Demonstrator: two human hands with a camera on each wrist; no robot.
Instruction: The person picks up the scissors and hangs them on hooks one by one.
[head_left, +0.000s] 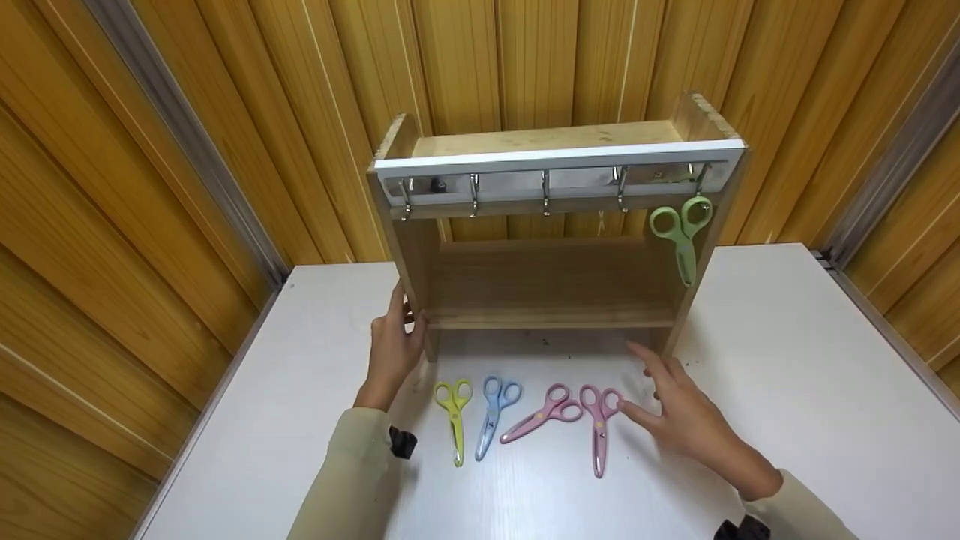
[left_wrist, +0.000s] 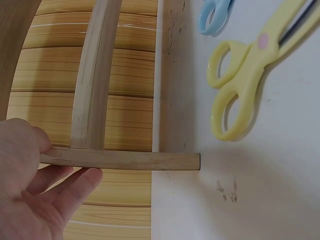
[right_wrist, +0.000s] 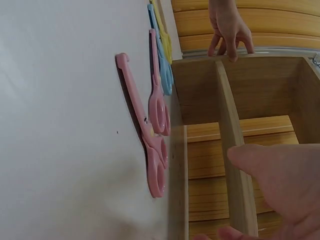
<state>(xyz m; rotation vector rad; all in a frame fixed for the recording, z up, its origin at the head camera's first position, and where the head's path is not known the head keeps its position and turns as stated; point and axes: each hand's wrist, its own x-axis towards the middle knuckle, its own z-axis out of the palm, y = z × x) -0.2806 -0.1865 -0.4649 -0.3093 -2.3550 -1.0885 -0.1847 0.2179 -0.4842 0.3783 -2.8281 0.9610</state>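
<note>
A small wooden shelf (head_left: 555, 319) stands on the white table, with metal hooks (head_left: 546, 193) along its upper front. My left hand (head_left: 394, 349) grips the edge of its left side panel (left_wrist: 130, 160), thumb on one face and fingers on the other. Green scissors (head_left: 684, 240) hang from the rightmost hook. In front of the shelf lie yellow scissors (head_left: 454, 420), blue scissors (head_left: 491, 416), slanted pink scissors (head_left: 544, 414) and, rightmost, another pink pair (head_left: 599, 429). My right hand (head_left: 686, 412) hovers right of that last pair, fingers spread, holding nothing.
The white table (head_left: 247, 442) reaches out to both sides of the shelf. Wood-patterned panels (head_left: 532, 67) rise behind it and at left and right, with metal rails at the corners. Dark bands (head_left: 403, 442) circle both wrists.
</note>
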